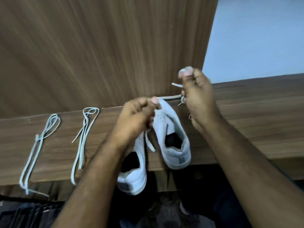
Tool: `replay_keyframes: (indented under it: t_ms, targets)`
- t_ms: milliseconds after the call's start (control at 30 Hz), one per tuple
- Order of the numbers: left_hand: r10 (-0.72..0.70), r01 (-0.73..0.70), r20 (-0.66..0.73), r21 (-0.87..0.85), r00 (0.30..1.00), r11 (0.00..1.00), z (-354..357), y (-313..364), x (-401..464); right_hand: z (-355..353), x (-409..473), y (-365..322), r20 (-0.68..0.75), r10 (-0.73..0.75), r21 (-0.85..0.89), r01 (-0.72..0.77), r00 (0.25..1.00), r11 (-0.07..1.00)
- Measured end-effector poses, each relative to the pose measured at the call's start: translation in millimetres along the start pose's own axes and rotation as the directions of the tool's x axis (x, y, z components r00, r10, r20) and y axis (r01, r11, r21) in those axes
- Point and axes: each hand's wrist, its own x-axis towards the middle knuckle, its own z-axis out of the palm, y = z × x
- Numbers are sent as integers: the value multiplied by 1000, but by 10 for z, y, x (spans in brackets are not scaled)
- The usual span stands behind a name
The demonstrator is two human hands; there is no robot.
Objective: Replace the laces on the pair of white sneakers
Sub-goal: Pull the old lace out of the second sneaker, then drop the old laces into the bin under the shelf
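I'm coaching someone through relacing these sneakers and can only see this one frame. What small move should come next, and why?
Probably keep drawing the lace out to the right. The right hand grips it, and it runs taut to the left hand pinching at the toe of the right sneaker. Two more laces lie on the wooden shelf.

Dim indoor light, soft overall blur, wide-angle bending at edges

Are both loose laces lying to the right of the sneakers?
No. Both loose laces lie on the wooden shelf, left of the sneakers.
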Motion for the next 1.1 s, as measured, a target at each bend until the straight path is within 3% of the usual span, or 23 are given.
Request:
replay_keyframes:
  t_ms: [67, 133, 200, 300, 367, 467, 533, 567, 633, 700, 767, 867, 933, 1033, 1100]
  targets:
    - [-2, -5, -19, -395, 1000, 919, 99, 122, 55, -12, -61, 86, 147, 143, -39, -138, 979, 990]
    - [12, 8, 29, -622, 1000, 783, 267, 238, 156, 53, -184, 134, 371, 369, -51, -379, 852, 924]
    - [27, -7, 17, -689, 999, 724, 399, 353, 285, 93, -278, 140, 523, 439, -51, -487, 731, 872]
    - [63, -75, -42, -700, 997, 711, 563, 509, 529, -156, -268, 7, 631, 453, -53, -548, 630, 835]
    - [78, -113, -84, -617, 993, 779, 638, 521, 665, -378, -217, -74, 654, 435, -40, -546, 619, 837]
    - [39, -75, -86, -470, 995, 879, 798, 396, 803, -707, -100, -151, 578, 382, -61, -428, 721, 902]
    - [11, -14, -11, -393, 1000, 920, 928, 275, 868, -858, 42, -162, 419, 386, -8, -422, 822, 907]
    - [12, -1, 34, -333, 999, 943, 999, 212, 904, -918, 139, -102, 292, 354, -56, -354, 888, 934]
    - [26, -18, 58, -136, 998, 991, 1152, 85, 996, -1018, 335, 118, 70, 160, -386, -121, 985, 914]
    - [10, -11, 57, 11, 998, 1000, 1305, -22, 1100, -1032, 500, 302, 3, 40, -540, -32, 999, 841]
    - [-61, 53, 70, 109, 996, 993, 1401, -164, 1232, -1007, 632, 416, 76, 106, -627, -35, 992, 778]
    - [-112, 100, 3, 421, 994, 901, 1403, -378, 1422, -1013, 736, 580, 253, 256, -781, 41, 933, 623]
    - [-87, 59, 4, 695, 996, 716, 1376, -450, 1472, -1089, 758, 684, 236, 303, -852, 46, 923, 522]
    - [-65, -107, 163, 853, 985, 510, 1354, -535, 1555, -1222, 786, 785, 133, 230, -922, 36, 964, 385]
    - [-95, -207, 275, 871, 957, 445, 1362, -611, 1602, -1269, 811, 813, 106, 129, -901, 41, 986, 431]
